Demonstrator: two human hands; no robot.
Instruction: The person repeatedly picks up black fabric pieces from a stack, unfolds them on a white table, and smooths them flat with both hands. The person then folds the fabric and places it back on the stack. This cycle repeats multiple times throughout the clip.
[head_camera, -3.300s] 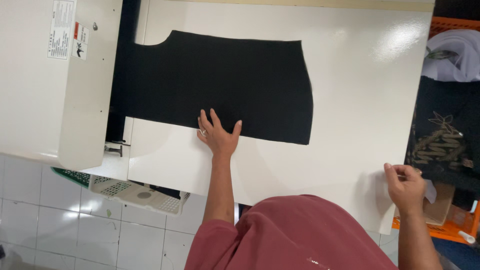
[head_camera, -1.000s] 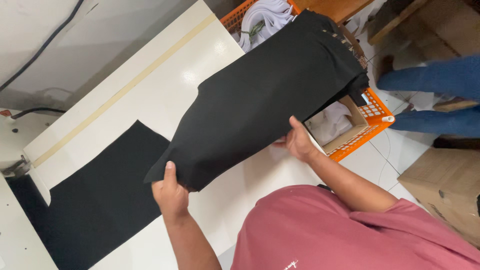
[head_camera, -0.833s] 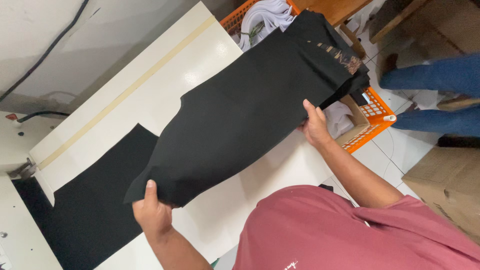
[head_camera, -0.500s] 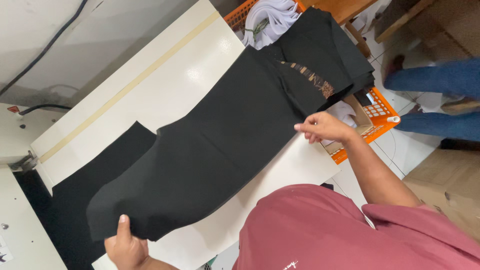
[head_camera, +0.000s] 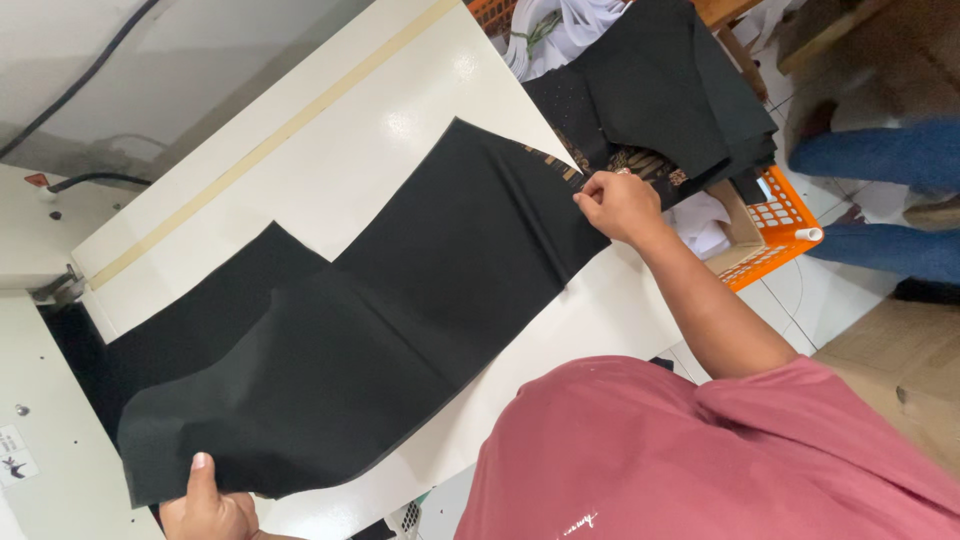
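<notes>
A long black fabric piece (head_camera: 400, 310) lies stretched over the white table (head_camera: 400, 110), overlapping another black fabric piece (head_camera: 215, 300) that lies flat beneath it. My left hand (head_camera: 210, 505) grips its near left corner, thumb on top. My right hand (head_camera: 618, 205) pinches its right edge near the table's right side. The cloth is nearly flat, with a crease running across its middle.
An orange crate (head_camera: 775, 225) beyond the table's right edge holds a stack of black fabric (head_camera: 670, 90) and white cloth (head_camera: 545, 25). Another person's legs in blue jeans (head_camera: 890, 160) stand at right. A white machine body (head_camera: 50, 460) sits at left.
I lifted the black piece from the crate's stack, carried it left over the table and spread it out. My left hand moved to the near left; my right hand lowered the other end.
</notes>
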